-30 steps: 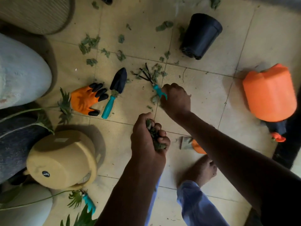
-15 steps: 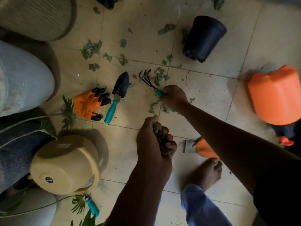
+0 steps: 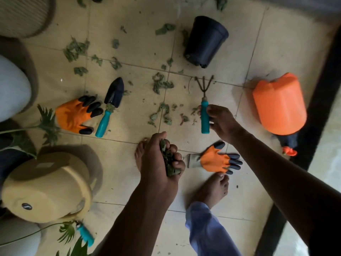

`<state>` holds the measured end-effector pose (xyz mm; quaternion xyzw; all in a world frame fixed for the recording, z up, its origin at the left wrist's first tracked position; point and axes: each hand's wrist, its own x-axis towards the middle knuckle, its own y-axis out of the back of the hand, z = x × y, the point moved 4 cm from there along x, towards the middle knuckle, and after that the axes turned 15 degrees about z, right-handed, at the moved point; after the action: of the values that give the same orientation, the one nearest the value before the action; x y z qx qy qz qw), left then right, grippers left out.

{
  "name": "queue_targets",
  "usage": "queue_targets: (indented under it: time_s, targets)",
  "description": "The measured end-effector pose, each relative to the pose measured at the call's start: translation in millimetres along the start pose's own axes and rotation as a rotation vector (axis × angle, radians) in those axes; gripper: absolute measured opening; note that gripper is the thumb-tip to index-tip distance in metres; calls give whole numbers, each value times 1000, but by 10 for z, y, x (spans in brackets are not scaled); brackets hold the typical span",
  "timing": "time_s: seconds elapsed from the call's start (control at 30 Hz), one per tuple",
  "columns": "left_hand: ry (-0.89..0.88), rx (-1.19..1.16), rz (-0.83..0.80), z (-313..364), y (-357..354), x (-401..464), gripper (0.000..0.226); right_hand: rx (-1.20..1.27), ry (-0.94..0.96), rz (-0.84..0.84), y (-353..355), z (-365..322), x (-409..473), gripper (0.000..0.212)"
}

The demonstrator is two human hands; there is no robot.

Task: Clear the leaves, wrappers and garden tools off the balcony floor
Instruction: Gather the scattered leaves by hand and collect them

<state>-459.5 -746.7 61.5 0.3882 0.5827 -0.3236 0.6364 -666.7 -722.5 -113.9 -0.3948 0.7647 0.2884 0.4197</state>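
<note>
Right hand (image 3: 222, 122) pinching the hand rake (image 3: 204, 106), left hand (image 3: 158, 159) apparently clenching leaves (image 3: 168, 159).

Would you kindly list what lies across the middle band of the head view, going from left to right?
Orange glove with black fingertips → black-bladed trowel with teal handle → scattered green leaf scraps → teal-handled hand rake, held by the right hand → overturned orange plastic pot.

Floor (image 3: 230, 100) of pale beige square tiles, thin dark grout lines. Dark threshold strip (image 3: 313, 126) along right edge, brighter pale surface (image 3: 328, 145) beyond it. Ribbed round object (image 3: 20, 13) at top left corner. Light dim, soft.
</note>
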Motion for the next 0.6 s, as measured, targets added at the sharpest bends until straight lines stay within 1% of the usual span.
queue_targets:
  time_s: [0.07, 0.1, 0.17, 0.23, 0.27, 0.4, 0.43, 0.47, 0.5, 0.53, 0.57, 0.6]
  targets:
    - [-3, 5, 3, 8, -17, 10, 32, 10, 16, 216, 145, -6, 124, 10]
    - [-3, 7, 5, 10, -25, 14, 32, -33, 24, 343, 212, -8, 185, 2]
    - [-1, 12, 7, 13, -40, 23, 32, -157, 43, 548, 320, 10, 307, 16]
    - [2, 14, 5, 13, -53, 36, 32, -255, 35, 672, 392, 38, 392, 29]
    - [1, 14, 3, 13, -60, 43, 32, -297, 30, 710, 409, 44, 416, 31]
    - [-17, 16, 5, 24, -92, 58, 32, -471, 75, 784, 408, -2, 466, 40]
    - [-17, 15, 7, 24, -100, 58, 32, -526, 123, 833, 388, -29, 429, 38]
    - [-16, 11, 9, 22, -106, 58, 32, -620, 222, 900, 362, -71, 380, 33]
    - [-14, 7, 12, 18, -112, 57, 32, -721, 362, 943, 307, -107, 323, 27]
    - [-12, 5, 14, 13, -117, 55, 32, -798, 509, 902, 211, -124, 273, 25]
    - [-9, 4, 15, 9, -124, 53, 32, -846, 626, 773, 87, -107, 247, 28]
    - [-8, 4, 16, 5, -128, 51, 32, -878, 672, 601, -53, -62, 231, 34]
